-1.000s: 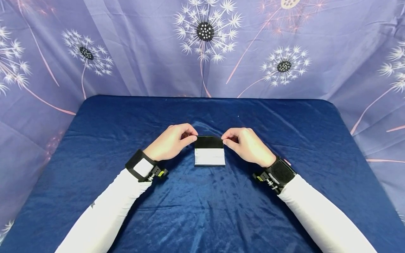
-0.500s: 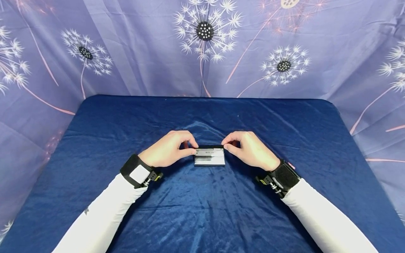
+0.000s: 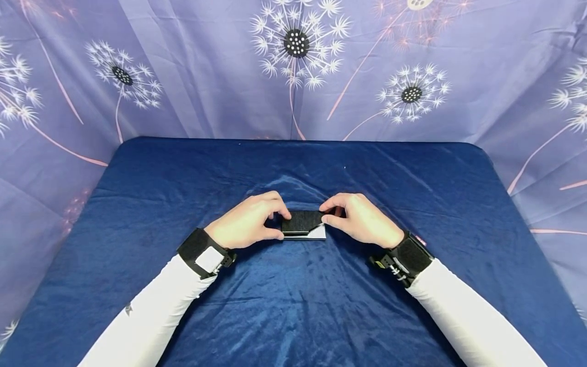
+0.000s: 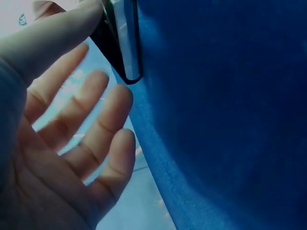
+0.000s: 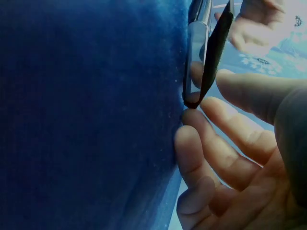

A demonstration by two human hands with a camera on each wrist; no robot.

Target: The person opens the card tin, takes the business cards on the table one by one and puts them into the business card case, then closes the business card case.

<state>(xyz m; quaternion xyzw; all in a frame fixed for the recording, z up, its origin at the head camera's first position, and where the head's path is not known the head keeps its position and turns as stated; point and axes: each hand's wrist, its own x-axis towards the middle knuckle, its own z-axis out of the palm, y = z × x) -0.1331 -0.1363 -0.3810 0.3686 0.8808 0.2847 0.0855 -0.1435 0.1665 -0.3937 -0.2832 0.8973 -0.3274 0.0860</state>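
A small black card case (image 3: 300,223) with a shiny metal inside lies on the blue cloth. Its black flap (image 5: 217,52) is folded most of the way down, leaving a wedge-shaped gap above the metal body (image 5: 195,43) in both wrist views. My left hand (image 3: 247,220) holds the left end, index finger on top of the flap and thumb at the near corner. At the far right corner, my right hand (image 3: 364,221) pinches the case by the hinge side between thumb and index finger. A strip of the bright inside shows along the near edge.
Dark blue velvet cloth (image 3: 293,306) covers the table and has soft wrinkles. Behind it hangs a lilac curtain (image 3: 220,76) printed with dandelions. Black straps with small cameras sit on both wrists over white sleeves (image 3: 151,311).
The case's flap has swung from standing up at the back, down toward me over the metal inside. Both hands came nearer with it; my left thumb is now at the near corner.
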